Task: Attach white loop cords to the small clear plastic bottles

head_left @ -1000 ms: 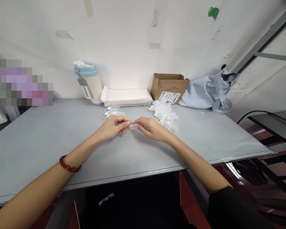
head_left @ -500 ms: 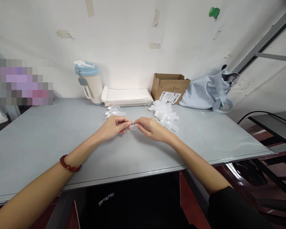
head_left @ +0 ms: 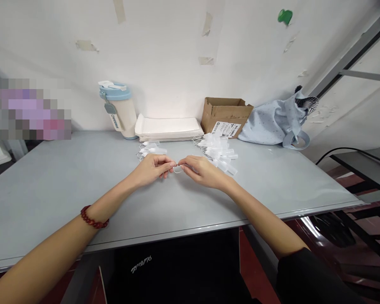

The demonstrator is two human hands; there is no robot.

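My left hand (head_left: 154, 169) and my right hand (head_left: 201, 171) meet over the middle of the table, fingertips nearly touching. Both pinch a thin white cord (head_left: 177, 169), which hangs in a small loop between them. Anything else inside the fingers is hidden. Just behind my left hand lie a few small translucent white bottles (head_left: 156, 150) with pointed tips and cords. A larger pile of similar bottles (head_left: 220, 152), several of them with cords, spreads behind my right hand.
Along the wall stand a cream tumbler with a blue lid (head_left: 122, 109), a stack of white paper sheets or envelopes (head_left: 169, 128), an open cardboard box (head_left: 224, 116) and a light blue cloth bag (head_left: 269, 122). The grey table's (head_left: 190, 211) front edge runs below my forearms.
Almost nothing differs. Both hands keep their pinch on the cord in the same spot, and the bottles lie as before.
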